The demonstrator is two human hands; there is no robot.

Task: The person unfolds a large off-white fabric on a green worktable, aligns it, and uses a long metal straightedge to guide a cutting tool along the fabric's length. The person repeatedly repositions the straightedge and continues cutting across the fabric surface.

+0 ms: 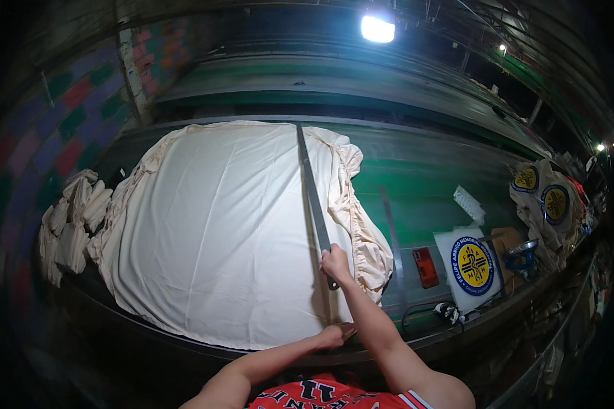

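A large cream fabric sheet lies spread over the green table, with faint creases across it and bunched folds along its left and right sides. Across its right part runs a long dark metal straightedge, from the sheet's far edge toward me. My right hand is closed round the straightedge close to its near end, which has a hole. Lower down, at the sheet's near edge, my left hand is closed; a small brownish piece shows at its fingers, too unclear to name. My right forearm passes close beside it.
Folded cream cloths are heaped left of the sheet. To the right lie a red phone, a printed round emblem sheet, a dark cable, a blue-handled tool and printed cloth bags. A painted block wall borders the left.
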